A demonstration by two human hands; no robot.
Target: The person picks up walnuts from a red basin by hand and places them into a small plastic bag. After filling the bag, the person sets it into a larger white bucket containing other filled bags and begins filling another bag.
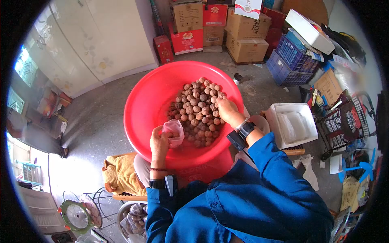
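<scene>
A large red plastic basin [142, 103] stands in front of me, with a heap of brown walnuts [196, 108] over its right half. My left hand [159, 141] is closed on the rim of a small clear plastic bag [175, 139] held over the basin's near left side. A few walnuts show inside this bag. On the right edge of the heap, my right hand [229, 111] reaches down with its fingers curled around a walnut; the fingertips are partly hidden.
A white foam box [291, 139] sits to the right. Below left, a pail [123, 214] holds bagged walnuts, near a green fan [77, 216] and a yellow plush cloth [123, 174]. Cardboard boxes [247, 48] and blue crates [285, 71] stand at the back.
</scene>
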